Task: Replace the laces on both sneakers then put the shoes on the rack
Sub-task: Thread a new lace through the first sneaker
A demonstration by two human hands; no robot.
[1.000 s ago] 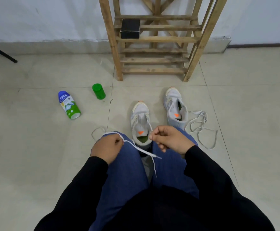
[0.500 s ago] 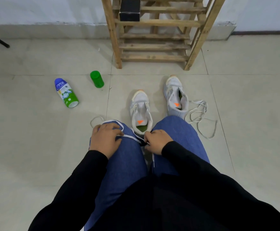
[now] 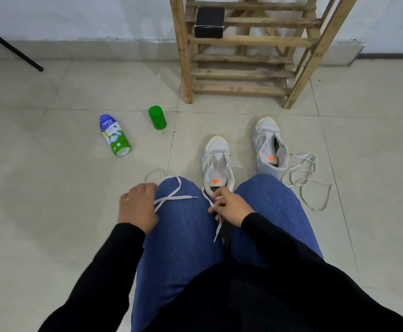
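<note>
left hand [image 3: 137,207] – grips lace [image 3: 183,197] on knee | right hand [image 3: 229,207] – pinches lace tail [image 3: 218,227] beside near sneaker [image 3: 217,161]

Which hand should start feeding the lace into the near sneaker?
Right, probably: the right hand pinches the lace end at the heel of the near sneaker, while the left hand holds the lace at the left knee.

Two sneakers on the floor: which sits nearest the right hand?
The sneaker whose heel lies just beyond the right hand, which pinches a white lace. The other sneaker stands farther off toward the rack, a loose lace piled beside it.
</note>
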